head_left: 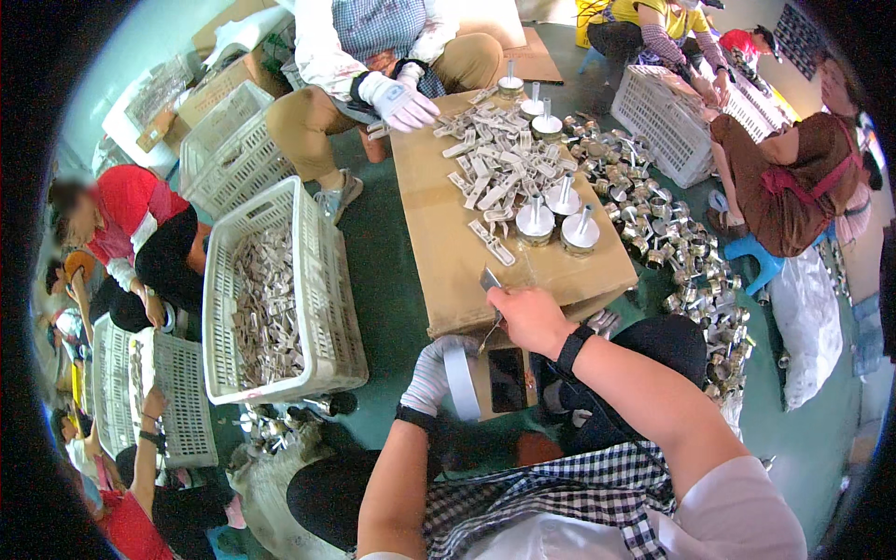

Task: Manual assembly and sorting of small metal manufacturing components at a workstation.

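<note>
My left hand (427,378), in a striped glove, is closed round a white-faced round piece (461,383), tilted beside the near edge of the cardboard box. My right hand (532,322), bare with a black wristband, is closed on a small flat grey piece (488,278) that sticks up from its fingers. Below that hand a thin metal bit shows; what it belongs to is unclear. On the cardboard box (439,252) lies a heap of grey plastic clips (495,140). Several white-topped round pieces with upright metal posts (581,230) stand at its right side.
Many shiny metal cups (677,257) cover the floor at right. A white crate (327,327) of grey clips stands at left. A dark flat rectangular thing (508,378) lies below my hands. Across the box sits a person with a gloved hand (399,101); other people work around.
</note>
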